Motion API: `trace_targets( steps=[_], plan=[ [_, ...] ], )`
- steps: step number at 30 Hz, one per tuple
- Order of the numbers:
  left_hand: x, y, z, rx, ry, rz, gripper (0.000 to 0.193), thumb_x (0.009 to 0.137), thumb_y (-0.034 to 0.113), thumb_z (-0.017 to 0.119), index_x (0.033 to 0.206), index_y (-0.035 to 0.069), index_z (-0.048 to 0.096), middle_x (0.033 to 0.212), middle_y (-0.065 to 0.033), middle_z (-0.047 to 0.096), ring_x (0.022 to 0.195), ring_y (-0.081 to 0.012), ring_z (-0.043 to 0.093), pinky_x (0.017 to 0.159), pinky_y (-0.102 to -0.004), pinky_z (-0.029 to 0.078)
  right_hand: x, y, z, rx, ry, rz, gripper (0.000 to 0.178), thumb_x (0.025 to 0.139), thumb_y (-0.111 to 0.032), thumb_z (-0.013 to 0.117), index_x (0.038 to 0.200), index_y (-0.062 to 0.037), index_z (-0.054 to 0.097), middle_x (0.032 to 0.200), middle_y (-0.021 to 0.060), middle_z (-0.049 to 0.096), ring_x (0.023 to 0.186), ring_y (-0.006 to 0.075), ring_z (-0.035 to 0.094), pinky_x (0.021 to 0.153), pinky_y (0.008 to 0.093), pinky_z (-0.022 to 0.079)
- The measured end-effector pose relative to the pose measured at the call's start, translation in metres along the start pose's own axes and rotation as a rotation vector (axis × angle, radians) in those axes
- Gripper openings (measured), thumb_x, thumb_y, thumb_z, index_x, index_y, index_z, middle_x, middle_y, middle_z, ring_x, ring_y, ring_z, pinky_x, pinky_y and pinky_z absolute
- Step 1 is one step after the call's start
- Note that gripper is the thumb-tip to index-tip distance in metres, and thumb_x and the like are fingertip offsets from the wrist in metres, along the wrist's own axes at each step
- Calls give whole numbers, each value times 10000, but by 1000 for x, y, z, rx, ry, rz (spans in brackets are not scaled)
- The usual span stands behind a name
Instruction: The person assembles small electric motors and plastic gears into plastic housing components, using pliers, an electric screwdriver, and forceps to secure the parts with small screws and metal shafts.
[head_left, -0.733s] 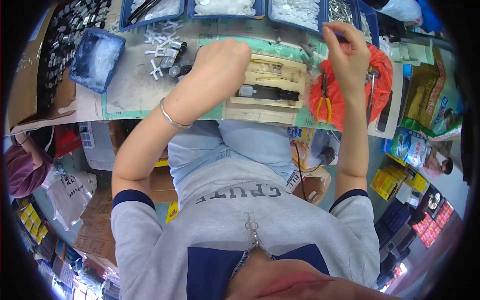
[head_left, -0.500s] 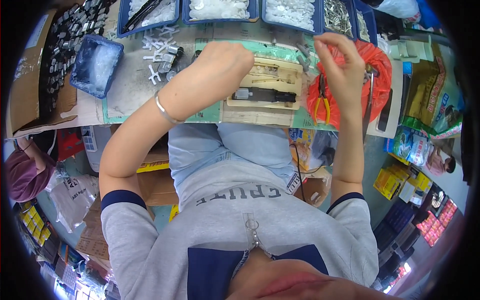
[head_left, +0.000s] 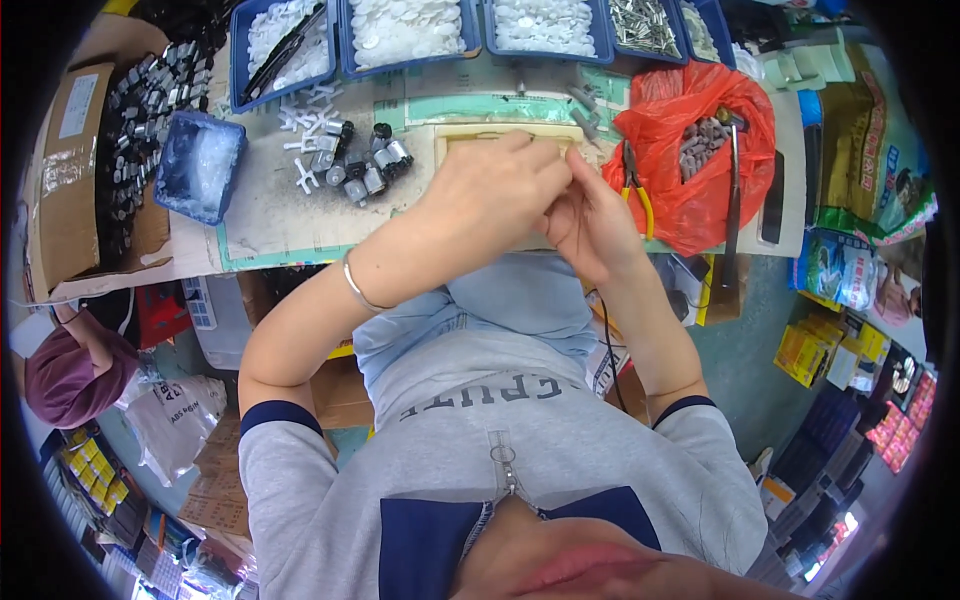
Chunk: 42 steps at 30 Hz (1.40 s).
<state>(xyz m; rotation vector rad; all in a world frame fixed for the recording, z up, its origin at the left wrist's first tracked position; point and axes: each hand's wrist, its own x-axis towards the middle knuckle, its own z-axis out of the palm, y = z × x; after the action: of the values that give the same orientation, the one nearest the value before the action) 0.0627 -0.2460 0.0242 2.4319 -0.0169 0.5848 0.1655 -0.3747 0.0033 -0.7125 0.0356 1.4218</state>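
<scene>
My left hand (head_left: pixel 505 190) and my right hand (head_left: pixel 597 222) meet over the near edge of the workbench, fingertips together. Both are closed, the fingers bent inward, and whatever lies between them is hidden. Behind them a shallow cream tray (head_left: pixel 452 132) is mostly covered by my left hand. Just right of my right hand lie pliers with yellow handles (head_left: pixel 645 212), resting at the edge of a red plastic bag (head_left: pixel 655 120) that holds small grey pieces (head_left: pixel 705 147). Left of my left hand sits a cluster of black and silver cylindrical parts (head_left: pixel 375 172).
Blue bins (head_left: pixel 408 66) of white plastic pieces and a bin of metal pins (head_left: pixel 648 27) line the back. White branched pieces (head_left: pixel 310 125) and a small blue tray (head_left: pixel 172 195) lie left, beside a cardboard box (head_left: pixel 70 190). A long metal tool (head_left: pixel 734 200) crosses the bag.
My hands were apart; the left has moved right and nearer, the right has moved left, and they now meet. The black and silver part in the cream tray is out of sight.
</scene>
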Motion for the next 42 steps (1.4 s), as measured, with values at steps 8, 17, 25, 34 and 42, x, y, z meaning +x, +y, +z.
trace_targets(
  steps=[8, 17, 25, 34, 42],
  plan=[
    [23, -22, 0, -38, 81, -32, 71, 778, 40, 644, 848, 46, 636, 757, -86, 602, 652, -251, 584, 566, -324, 464, -99, -20, -103, -410, -6, 446, 290, 926, -195, 505, 1029, 62, 592, 863, 142, 632, 778, 207, 627, 738, 305, 521],
    [81, -81, -7, 414, 183, -170, 105, 824, 123, 613, 885, 77, 685, 847, -53, 631, 755, -237, 606, 641, -346, 494, -74, -50, -232, 219, 659, -524, 446, 926, -376, 440, 1243, -65, 479, 1104, 94, 605, 985, 247, 589, 827, 425, 495],
    [116, -126, 17, 703, 119, 30, 124, 795, 159, 628, 871, 71, 671, 830, -66, 592, 809, -254, 592, 716, -364, 492, -79, -32, -231, -2004, 377, 580, 548, 864, -340, 569, 1329, -77, 448, 1343, 143, 475, 1189, 231, 502, 991, 354, 392],
    [116, -128, 16, 666, 126, 103, 84, 670, 112, 614, 644, 35, 594, 737, -133, 595, 746, -290, 585, 648, -355, 483, -59, -119, -27, -1474, -229, -50, 195, 843, -140, 627, 977, 1, 639, 888, 62, 657, 840, 140, 619, 757, 280, 488],
    [122, -118, 35, 553, 141, 5, 95, 780, 166, 621, 800, 79, 655, 802, -66, 600, 805, -258, 599, 709, -378, 493, 103, -181, -51, -2589, 406, -1149, 251, 763, -180, 647, 994, -83, 670, 845, 140, 641, 886, 290, 586, 836, 415, 427]
  ],
)
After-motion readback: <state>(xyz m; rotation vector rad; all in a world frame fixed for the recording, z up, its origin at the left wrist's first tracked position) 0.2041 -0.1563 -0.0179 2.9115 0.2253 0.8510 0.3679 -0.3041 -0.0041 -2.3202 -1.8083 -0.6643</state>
